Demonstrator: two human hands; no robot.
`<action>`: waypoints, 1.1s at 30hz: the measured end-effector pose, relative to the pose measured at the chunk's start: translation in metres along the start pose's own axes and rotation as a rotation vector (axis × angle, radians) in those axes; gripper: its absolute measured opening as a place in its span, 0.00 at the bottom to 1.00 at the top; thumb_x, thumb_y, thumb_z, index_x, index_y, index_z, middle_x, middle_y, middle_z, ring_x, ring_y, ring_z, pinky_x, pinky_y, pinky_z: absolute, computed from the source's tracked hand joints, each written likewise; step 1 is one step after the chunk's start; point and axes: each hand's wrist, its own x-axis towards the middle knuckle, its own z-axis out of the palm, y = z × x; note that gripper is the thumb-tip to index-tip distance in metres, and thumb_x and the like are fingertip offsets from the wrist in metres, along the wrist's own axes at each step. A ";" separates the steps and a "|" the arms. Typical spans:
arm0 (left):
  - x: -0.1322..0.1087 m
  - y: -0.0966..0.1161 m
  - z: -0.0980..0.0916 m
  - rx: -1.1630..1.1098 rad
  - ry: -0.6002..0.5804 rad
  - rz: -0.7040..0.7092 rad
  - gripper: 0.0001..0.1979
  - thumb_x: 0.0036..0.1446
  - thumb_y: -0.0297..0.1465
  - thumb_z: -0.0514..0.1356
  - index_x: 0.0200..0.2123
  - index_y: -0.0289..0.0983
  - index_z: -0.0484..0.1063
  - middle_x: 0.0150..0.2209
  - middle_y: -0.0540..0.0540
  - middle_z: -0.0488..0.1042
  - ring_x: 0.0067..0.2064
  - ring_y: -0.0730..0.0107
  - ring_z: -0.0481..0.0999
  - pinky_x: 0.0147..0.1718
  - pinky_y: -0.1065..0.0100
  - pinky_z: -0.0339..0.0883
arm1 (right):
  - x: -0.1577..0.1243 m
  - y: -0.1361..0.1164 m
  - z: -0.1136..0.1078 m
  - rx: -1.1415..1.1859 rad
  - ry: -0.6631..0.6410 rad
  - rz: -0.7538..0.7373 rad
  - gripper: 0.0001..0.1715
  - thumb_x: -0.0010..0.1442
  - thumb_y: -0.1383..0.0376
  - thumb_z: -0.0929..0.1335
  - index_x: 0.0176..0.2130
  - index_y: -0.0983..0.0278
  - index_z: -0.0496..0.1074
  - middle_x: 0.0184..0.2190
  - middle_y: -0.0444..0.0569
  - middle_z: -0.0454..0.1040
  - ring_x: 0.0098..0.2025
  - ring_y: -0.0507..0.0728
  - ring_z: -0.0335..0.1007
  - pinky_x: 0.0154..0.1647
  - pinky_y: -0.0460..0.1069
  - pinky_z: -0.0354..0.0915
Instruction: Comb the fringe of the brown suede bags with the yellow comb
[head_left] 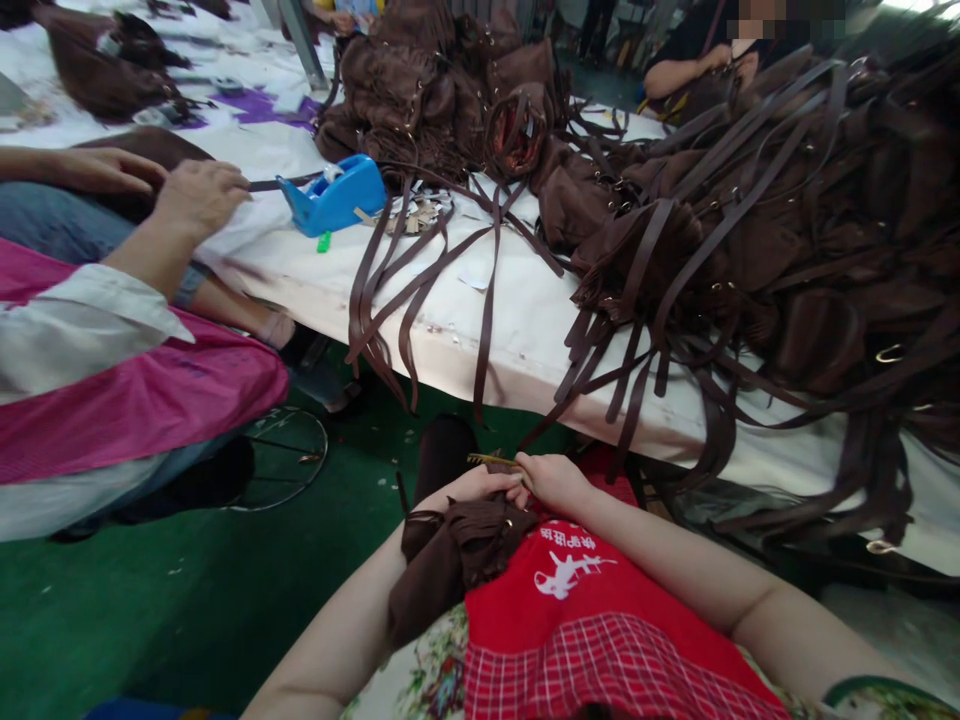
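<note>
1. Gripping: left hand [484, 486], fingers clamped on dark-brown gathered bag [435, 575], lying over left forearm [352, 600]; upper end hidden.
2. Right hand [553, 484], fingers closed on yellowish toothed piece [491, 460]; identity unclear.

one head-worn camera looks forward and down from above the red cloth apron [637, 600], with the bare left hand [481, 486] and bare right hand [556, 482] near, facing across the long white-covered table [540, 310], green floor [150, 590] at left.

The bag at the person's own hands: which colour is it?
The bag is dark brown, seen best in the head view.
</note>
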 end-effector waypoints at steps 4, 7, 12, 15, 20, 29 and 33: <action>0.006 -0.014 -0.005 0.011 0.057 -0.063 0.24 0.53 0.48 0.60 0.18 0.35 0.61 0.22 0.47 0.70 0.25 0.74 0.66 0.31 0.69 0.59 | 0.008 0.002 0.013 0.050 -0.035 0.074 0.21 0.68 0.58 0.52 0.47 0.63 0.67 0.37 0.55 0.78 0.39 0.61 0.75 0.37 0.50 0.65; 0.007 -0.012 0.000 0.047 -0.032 -0.074 0.23 0.53 0.46 0.60 0.19 0.35 0.62 0.22 0.48 0.70 0.26 0.73 0.67 0.31 0.69 0.60 | 0.010 0.015 0.026 0.091 -0.083 0.128 0.21 0.67 0.57 0.55 0.44 0.64 0.71 0.37 0.56 0.78 0.40 0.61 0.75 0.37 0.50 0.65; 0.001 -0.005 0.009 0.116 0.060 -0.092 0.17 0.49 0.42 0.64 0.24 0.32 0.71 0.23 0.47 0.73 0.28 0.70 0.70 0.32 0.67 0.63 | -0.005 0.054 0.044 0.192 -0.150 0.230 0.24 0.66 0.57 0.56 0.36 0.66 0.75 0.34 0.56 0.79 0.35 0.59 0.76 0.33 0.49 0.64; -0.002 -0.004 0.005 0.004 0.128 -0.088 0.19 0.51 0.43 0.63 0.22 0.32 0.71 0.22 0.46 0.72 0.26 0.70 0.70 0.31 0.67 0.63 | -0.017 0.071 0.037 0.252 -0.101 0.242 0.27 0.68 0.57 0.53 0.39 0.66 0.73 0.35 0.55 0.78 0.37 0.57 0.74 0.36 0.48 0.63; 0.003 0.000 0.002 -0.084 0.093 -0.043 0.23 0.51 0.47 0.62 0.19 0.33 0.67 0.21 0.45 0.72 0.27 0.69 0.71 0.32 0.67 0.64 | -0.044 0.054 -0.004 0.455 0.267 0.073 0.26 0.69 0.56 0.49 0.38 0.64 0.69 0.32 0.49 0.75 0.33 0.54 0.71 0.36 0.48 0.61; 0.001 0.002 0.004 0.125 0.058 -0.047 0.20 0.50 0.45 0.63 0.23 0.32 0.72 0.24 0.45 0.74 0.30 0.69 0.72 0.35 0.67 0.63 | -0.043 0.003 -0.019 -0.016 0.175 -0.018 0.19 0.68 0.59 0.53 0.41 0.63 0.67 0.34 0.51 0.77 0.35 0.56 0.74 0.31 0.47 0.59; -0.001 0.005 0.012 0.106 0.009 -0.038 0.22 0.54 0.47 0.60 0.21 0.33 0.68 0.24 0.45 0.73 0.29 0.70 0.71 0.35 0.68 0.63 | -0.033 0.003 -0.012 -0.045 0.112 0.023 0.20 0.68 0.58 0.53 0.42 0.62 0.67 0.35 0.51 0.78 0.35 0.56 0.75 0.31 0.47 0.60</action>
